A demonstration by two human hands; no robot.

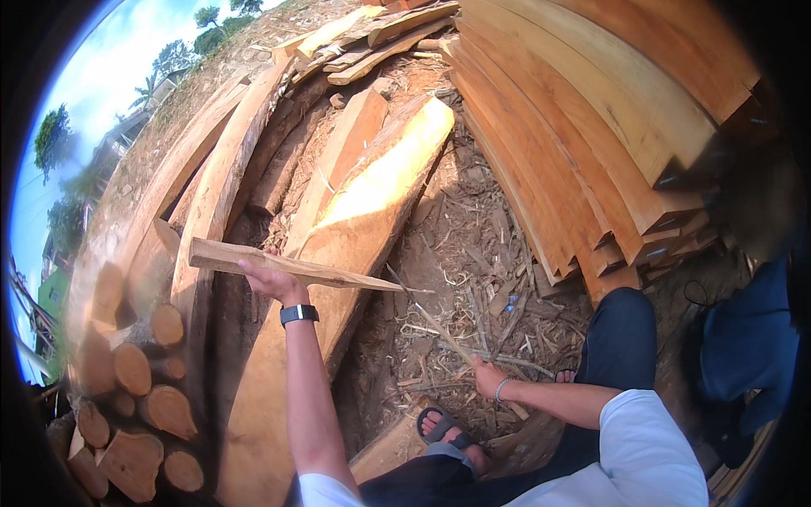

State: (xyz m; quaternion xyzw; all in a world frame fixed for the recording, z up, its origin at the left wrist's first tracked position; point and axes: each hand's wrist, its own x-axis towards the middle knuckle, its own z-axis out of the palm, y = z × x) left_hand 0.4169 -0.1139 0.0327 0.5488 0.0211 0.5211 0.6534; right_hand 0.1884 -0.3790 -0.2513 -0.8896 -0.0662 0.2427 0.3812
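Note:
My left hand [277, 281] is closed round a tapered piece of wood [226, 255], thick and blunt at its left end and narrowing to a point on the right. This wood is held over a large plank [338, 245]. Lower on the right, my right hand [488, 377] grips a long, thin stick-like thing [448, 336]. It slants up and left, pale near the hand and dark at its far tip; whether it is a blade or a stick I cannot make out. That tip is close to the pointed end of the wood.
Cut logs [133, 369] are stacked at the lower left, with long beams [215, 182] behind them. A tall pile of sawn planks [574, 127] fills the right. Bark and wood chips [460, 245] cover the ground around my sandalled foot [452, 435]. Dark blue cloth [748, 338] shows at the right edge.

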